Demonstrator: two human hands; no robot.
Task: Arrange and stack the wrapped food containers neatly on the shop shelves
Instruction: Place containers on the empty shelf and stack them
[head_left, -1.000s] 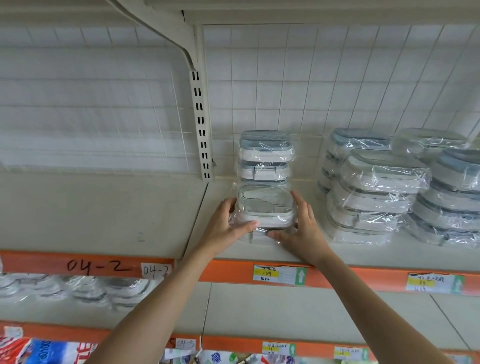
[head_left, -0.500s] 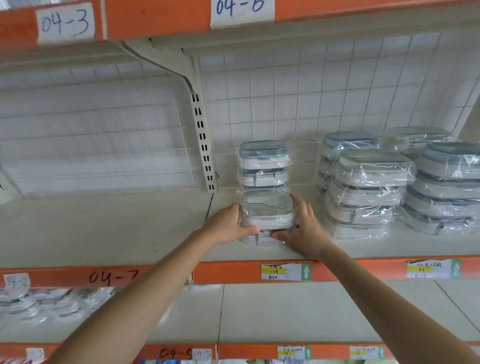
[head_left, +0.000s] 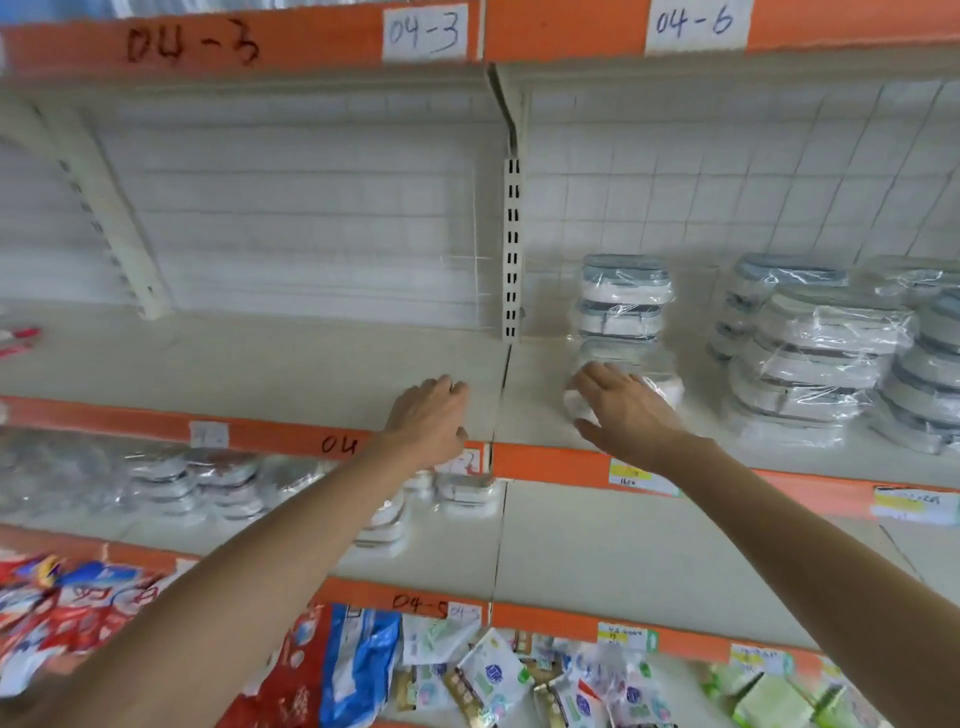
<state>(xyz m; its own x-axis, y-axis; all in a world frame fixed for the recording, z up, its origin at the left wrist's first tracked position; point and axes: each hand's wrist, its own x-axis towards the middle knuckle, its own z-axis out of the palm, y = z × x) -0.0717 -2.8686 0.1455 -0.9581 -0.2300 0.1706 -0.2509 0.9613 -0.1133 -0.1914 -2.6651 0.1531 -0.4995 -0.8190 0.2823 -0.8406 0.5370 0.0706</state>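
2 bare hands reach over the cream metal shop shelf (head_left: 270, 358) in the single head view. The left hand (head_left: 428, 418) hovers with loosely curled fingers, holding nothing. The right hand (head_left: 631, 410) lies with straight, spread fingers in front of the small clear-wrapped white food container (head_left: 670, 387) at the shelf front; whether it touches the wrap I cannot tell. That container stands before a tidy stack of blue-lidded wrapped containers (head_left: 623, 296). To the right, larger stacks of grey-lidded wrapped containers (head_left: 821, 358) fill the same bay, some leaning a little.

As a judgement, the task is partly done: the right bay is stacked, while more wrapped containers (head_left: 208, 480) lie loose on the shelf below and the left bay looks bare apart from some red items (head_left: 18, 340) at its far edge.

Orange shelf edges (head_left: 545, 462) carry handwritten labels and yellow price tags. White wire grid (head_left: 727, 197) backs the bays. Bright snack packets (head_left: 337, 670) crowd the lowest shelf.
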